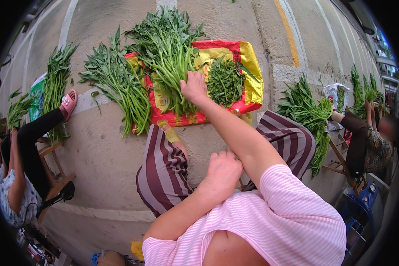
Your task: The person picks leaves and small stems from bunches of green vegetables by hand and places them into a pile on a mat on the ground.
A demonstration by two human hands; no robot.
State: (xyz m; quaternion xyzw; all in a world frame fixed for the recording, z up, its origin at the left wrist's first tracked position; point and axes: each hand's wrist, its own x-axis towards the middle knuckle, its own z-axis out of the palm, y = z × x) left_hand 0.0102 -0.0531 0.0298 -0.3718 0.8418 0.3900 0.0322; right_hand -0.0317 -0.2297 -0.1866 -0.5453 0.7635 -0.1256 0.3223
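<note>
A large pile of water spinach [170,66] lies with its leaves pointing away and its pale stems toward me. My right hand [193,86] reaches out to the right side of this pile, fingers closed on some stems; the fingertips are partly hidden. Close to my lap, my left hand [221,173] is curled under my right forearm, against the elbow; whatever its fingers hold, if anything, is hidden. Beneath the pile spreads a red and yellow plastic sack [251,84]. A heap of short picked leaves [226,83] rests on the sack, right of my right hand.
Another water spinach bunch [119,84] lies left of the pile, partly on the concrete ground [102,177]. My knees in striped trousers [164,173] flank the sack's near edge. A seated person [20,186] is at left, another [372,142] at right, each beside more greens [303,111].
</note>
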